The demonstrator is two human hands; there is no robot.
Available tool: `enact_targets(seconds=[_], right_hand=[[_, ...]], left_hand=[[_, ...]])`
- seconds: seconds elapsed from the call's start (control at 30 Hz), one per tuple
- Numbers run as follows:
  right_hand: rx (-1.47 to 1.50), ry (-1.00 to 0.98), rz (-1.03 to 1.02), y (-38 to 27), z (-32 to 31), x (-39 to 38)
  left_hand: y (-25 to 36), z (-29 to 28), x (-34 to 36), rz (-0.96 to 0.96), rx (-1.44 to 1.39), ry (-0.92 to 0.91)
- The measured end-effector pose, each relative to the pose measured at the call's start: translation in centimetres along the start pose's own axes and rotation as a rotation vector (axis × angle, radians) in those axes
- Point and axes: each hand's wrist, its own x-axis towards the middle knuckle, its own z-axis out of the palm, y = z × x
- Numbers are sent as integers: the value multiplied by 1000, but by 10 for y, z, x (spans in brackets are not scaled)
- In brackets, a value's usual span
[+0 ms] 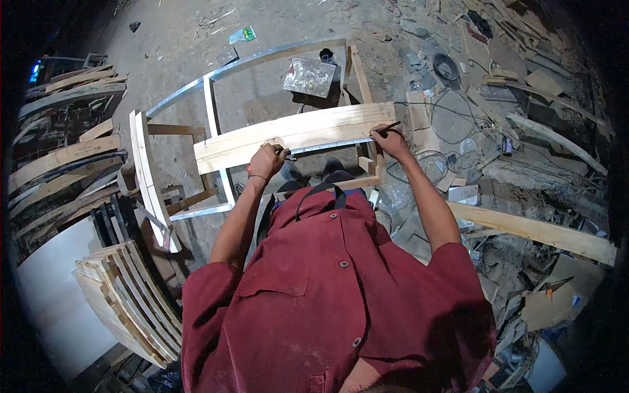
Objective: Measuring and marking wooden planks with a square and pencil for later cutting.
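Across a wooden frame (209,105) lie pale planks (314,124), side by side with a seam between them. A bluish-white measuring tape (331,146) stretches along their near edge between my two hands. My left hand (266,160) is closed at the tape's left end, its knuckles against the planks' near edge; the fingertips are partly hidden. Near the planks' right end, my right hand (391,141) is closed round a dark pencil (388,126), which points up and right over the wood. The tape's right end reaches this hand.
A grey-white block (309,76) sits inside the frame beyond the planks. Upright pale boards (151,177) stand at left, above stacked wooden pieces (128,301). Curved timbers (65,160) are piled far left. Offcuts, looped cable (452,118) and a long board (537,229) lie at right.
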Motion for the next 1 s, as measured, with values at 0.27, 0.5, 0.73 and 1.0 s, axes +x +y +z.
enact_targets(seconds=[0.27,0.5,0.73,1.0], right_hand=[[-77,-52,-7,15,4,11],[-90,-27,-17,20,7,11],[18,-17,3,5,4,7],[17,-35,-283,-35,41,4]], left_hand=[[1,-3,2,-37,0,-69],[-5,2,4,10,22,-25],[-3,2,0,12,32,11],[-4,3,4,-2,16,-31]])
